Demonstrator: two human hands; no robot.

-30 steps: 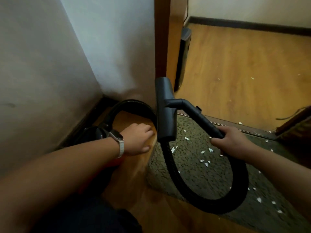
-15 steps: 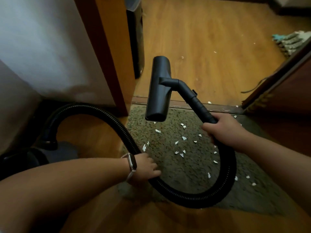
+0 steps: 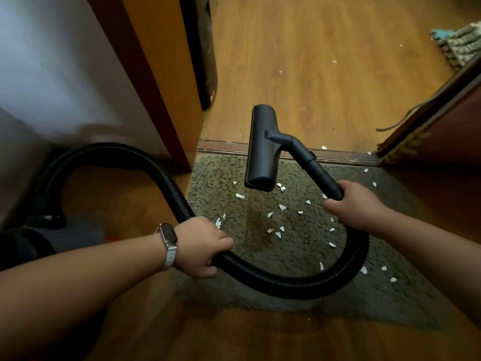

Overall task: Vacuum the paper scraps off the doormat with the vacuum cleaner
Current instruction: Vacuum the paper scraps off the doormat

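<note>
- Black plastic head [image 3: 261, 149] hangs clear of the mat [image 3: 221, 178], turned on edge over its far side and the threshold [image 3: 223, 146]. By my reading it is not yet picking anything up.
- Right hand [image 3: 356, 207] grips the near end of the wand [image 3: 320, 175], fingers [image 3: 334, 204] curled fully round it. Left hand [image 3: 200, 246] holds the hose [image 3: 273, 280] by the mat's left edge, its fingers wrapped round the ribbed tube (fingertips hidden underneath).
- Scraps [image 3: 282, 207] lie strewn over the middle and right of the mat, with a few more on the threshold and the far floor [image 3: 325, 74]. The job looks barely begun.
- Step in hand, as I judge it, is bringing the head into position.
- Next move calls for turning the head flat, mouth down, setting it on the pile and drawing it through the scraps in strokes while the left hand feeds slack.
- Hose loops across the near half of the mat, passing close to scraps at the right (whether it rests on the pile I cannot tell). It would likely need shifting aside to reach those.
- Edges: a door post [image 3: 166, 82] stands just left of the mat's far corner and a door [image 3: 442, 121] is close on the right. A wall [image 3: 52, 74] and the vacuum [image 3: 65, 235] sit at the left, which is tight for wide sideways sweeps.
- Open room lies far, through the doorway over bare floor, so near-to-far strokes look easiest, though the threshold's lip could catch the head.
</note>
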